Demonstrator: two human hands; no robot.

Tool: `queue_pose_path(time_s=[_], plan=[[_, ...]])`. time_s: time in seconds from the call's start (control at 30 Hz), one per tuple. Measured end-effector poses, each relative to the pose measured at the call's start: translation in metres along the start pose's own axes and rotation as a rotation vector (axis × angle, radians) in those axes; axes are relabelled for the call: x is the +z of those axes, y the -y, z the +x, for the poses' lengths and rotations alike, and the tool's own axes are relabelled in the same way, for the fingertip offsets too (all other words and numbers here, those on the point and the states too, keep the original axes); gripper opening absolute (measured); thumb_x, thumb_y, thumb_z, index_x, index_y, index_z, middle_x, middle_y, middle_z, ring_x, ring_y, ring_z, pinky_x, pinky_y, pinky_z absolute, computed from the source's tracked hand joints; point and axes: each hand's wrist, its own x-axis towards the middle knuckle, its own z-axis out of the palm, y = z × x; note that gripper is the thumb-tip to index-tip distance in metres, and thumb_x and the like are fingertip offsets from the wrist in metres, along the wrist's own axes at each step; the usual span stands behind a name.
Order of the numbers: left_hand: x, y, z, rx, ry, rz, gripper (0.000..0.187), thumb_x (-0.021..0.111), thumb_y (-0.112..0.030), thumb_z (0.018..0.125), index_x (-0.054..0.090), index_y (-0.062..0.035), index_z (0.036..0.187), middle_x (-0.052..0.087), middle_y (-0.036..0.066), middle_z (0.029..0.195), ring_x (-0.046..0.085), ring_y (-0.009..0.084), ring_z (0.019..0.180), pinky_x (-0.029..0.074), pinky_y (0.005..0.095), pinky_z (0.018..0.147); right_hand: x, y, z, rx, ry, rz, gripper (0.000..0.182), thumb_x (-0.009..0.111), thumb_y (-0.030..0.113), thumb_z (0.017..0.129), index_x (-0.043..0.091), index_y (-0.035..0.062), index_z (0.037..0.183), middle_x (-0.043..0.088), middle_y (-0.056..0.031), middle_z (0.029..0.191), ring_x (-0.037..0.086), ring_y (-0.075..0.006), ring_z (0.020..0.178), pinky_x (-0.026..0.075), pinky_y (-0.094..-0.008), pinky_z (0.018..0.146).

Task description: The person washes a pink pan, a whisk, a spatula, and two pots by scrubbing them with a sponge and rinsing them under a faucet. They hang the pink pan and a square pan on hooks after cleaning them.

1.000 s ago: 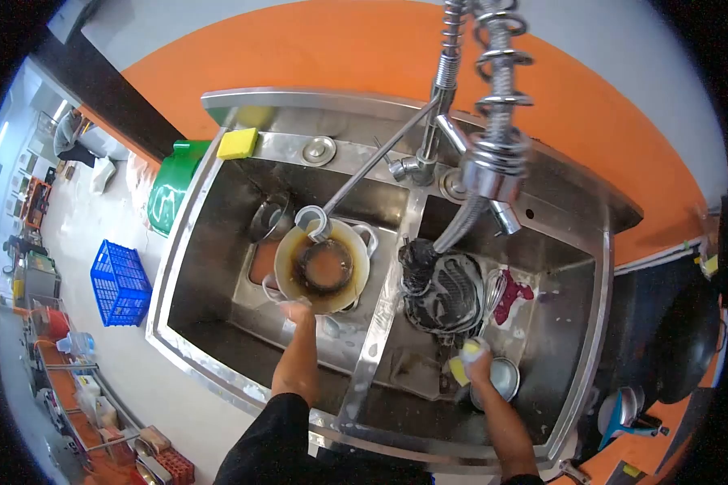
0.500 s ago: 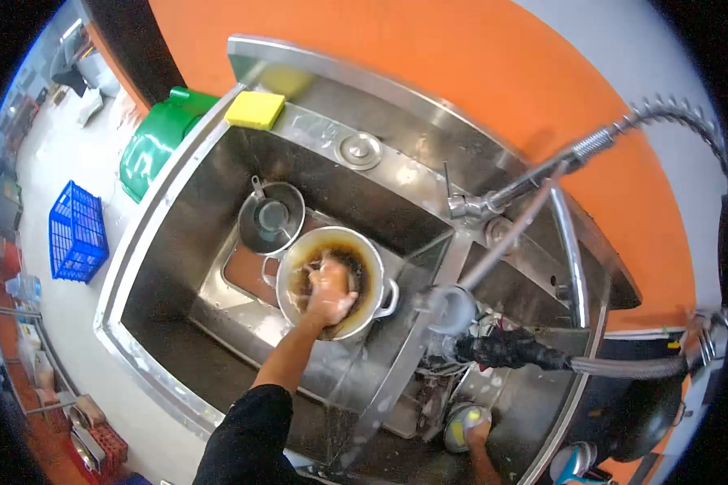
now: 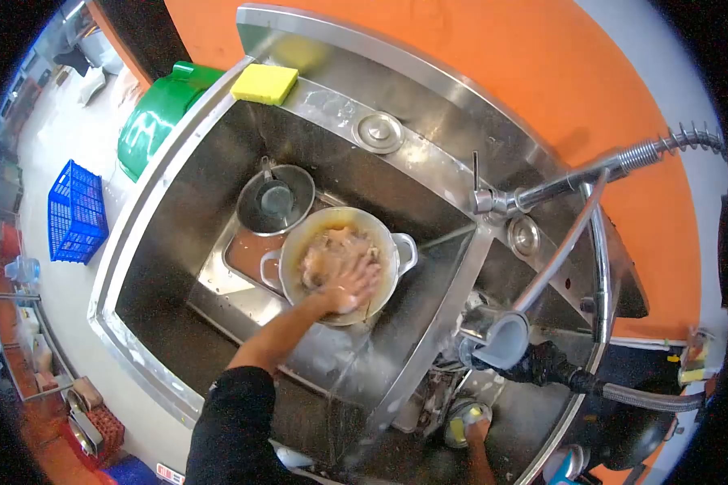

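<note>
My left hand is spread open over the inside of a two-handled metal pot, its fingers blurred by motion. Brownish contents show in the pot. Behind it to the left, a dark pan with a small round item inside stands in the large sink basin. Down in the right basin, my right hand is closed on a yellow sponge against a round metal bowl. The fingers are partly hidden.
A faucet and a hanging sprayer cross above the right basin. On the back ledge lie a yellow sponge block and a round metal strainer. A green bin and blue crate stand left.
The view has shifted, and the sprayer appears larger and lower. Inside the pot my left hand has moved and its fingers look more spread. My right hand stays at the bowl.
</note>
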Motion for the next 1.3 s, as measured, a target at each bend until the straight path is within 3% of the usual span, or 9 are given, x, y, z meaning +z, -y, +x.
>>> queue_pose_path(time_s=[0.17, 0.23, 0.37, 0.5, 0.7, 0.9, 1.1, 1.17, 1.3], plan=[[-0.065, 0.017, -0.002, -0.427, 0.251, 0.088, 0.058, 0.040, -0.044, 0.088, 0.035, -0.0124, 0.136, 0.032, 0.019, 0.139, 0.019, 0.0361, 0.133, 0.016, 0.0517, 0.107, 0.011, 0.000, 0.002, 0.061, 0.018, 0.072, 0.029, 0.061, 0.018, 0.077, 0.058, 0.0001, 0.099, 0.063, -0.0206, 0.089, 0.061, -0.0341, 0.086, 0.048, -0.0410, 0.073], [0.006, 0.030, -0.006, -0.485, -0.274, 0.303, 0.055, 0.041, -0.043, 0.087, 0.038, -0.0136, 0.133, 0.034, 0.017, 0.139, 0.018, 0.0349, 0.133, 0.012, 0.0527, 0.107, 0.012, 0.003, 0.005, 0.061, 0.023, 0.086, 0.029, 0.061, 0.018, 0.077, 0.058, 0.0002, 0.099, 0.063, -0.0207, 0.089, 0.061, -0.0342, 0.086, 0.048, -0.0410, 0.074], [-0.011, -0.024, -0.002, -0.386, 0.345, -0.444, 0.056, 0.033, -0.045, 0.091, 0.026, -0.0193, 0.141, 0.004, 0.014, 0.150, 0.003, 0.0369, 0.137, 0.001, 0.0529, 0.108, 0.012, -0.001, 0.004, 0.072, 0.038, 0.082, 0.029, 0.061, 0.018, 0.076, 0.058, 0.0004, 0.099, 0.063, -0.0209, 0.089, 0.061, -0.0346, 0.086, 0.048, -0.0412, 0.074], [-0.055, 0.002, -0.053, -0.141, 0.952, 0.084, 0.057, 0.027, -0.048, 0.092, 0.024, -0.0186, 0.142, 0.001, 0.013, 0.150, 0.000, 0.0381, 0.137, 0.000, 0.0601, 0.105, 0.012, -0.006, 0.003, 0.085, 0.030, 0.088, 0.028, 0.061, 0.018, 0.076, 0.059, 0.0006, 0.099, 0.063, -0.0211, 0.089, 0.061, -0.0349, 0.086, 0.048, -0.0413, 0.074], [-0.036, 0.028, -0.079, -0.423, 0.405, 0.756, 0.062, 0.028, -0.053, 0.090, 0.025, -0.0185, 0.141, 0.008, 0.014, 0.150, 0.007, 0.0382, 0.136, 0.001, 0.0586, 0.106, 0.020, -0.004, 0.001, 0.126, 0.038, 0.106, 0.028, 0.061, 0.018, 0.076, 0.059, 0.0010, 0.099, 0.063, -0.0214, 0.089, 0.061, -0.0354, 0.087, 0.048, -0.0415, 0.074], [-0.056, -0.031, -0.082, -0.476, 0.782, -0.200, 0.072, 0.046, -0.051, 0.083, 0.028, -0.0079, 0.138, 0.018, 0.013, 0.146, 0.016, 0.0402, 0.132, 0.008, 0.0612, 0.103, 0.023, -0.005, -0.005, 0.170, 0.066, 0.117, 0.027, 0.060, 0.018, 0.076, 0.060, 0.0013, 0.098, 0.063, -0.0217, 0.089, 0.061, -0.0359, 0.087, 0.048, -0.0417, 0.075], [-0.039, -0.035, -0.128, -1.142, -0.600, 0.409, 0.064, 0.070, -0.032, 0.074, 0.044, 0.0060, 0.117, 0.053, 0.023, 0.108, 0.052, 0.0373, 0.105, 0.037, 0.0552, 0.093, 0.022, -0.008, -0.026, 0.258, 0.098, 0.139, 0.027, 0.060, 0.017, 0.076, 0.060, 0.0016, 0.098, 0.063, -0.0220, 0.089, 0.061, -0.0365, 0.087, 0.048, -0.0419, 0.075], [-0.031, -0.031, -0.131, -1.467, -0.405, -1.353, 0.048, 0.067, -0.018, 0.076, 0.044, 0.0090, 0.108, 0.058, 0.019, 0.091, 0.062, 0.0304, 0.075, 0.055, 0.0433, 0.064, 0.017, -0.010, -0.036, 0.294, 0.115, 0.139, 0.027, 0.060, 0.017, 0.076, 0.061, 0.0017, 0.098, 0.063, -0.0221, 0.089, 0.061, -0.0366, 0.087, 0.048, -0.0420, 0.075], [-0.012, -0.021, -0.136, -1.368, -0.475, -1.349, 0.037, 0.057, -0.010, 0.080, 0.041, 0.0056, 0.110, 0.058, 0.017, 0.092, 0.062, 0.0272, 0.065, 0.056, 0.0335, 0.046, 0.026, -0.009, -0.031, 0.331, 0.151, 0.147, 0.027, 0.060, 0.017, 0.076, 0.061, 0.0019, 0.098, 0.063, -0.0223, 0.089, 0.060, -0.0370, 0.087, 0.048, -0.0421, 0.075]])
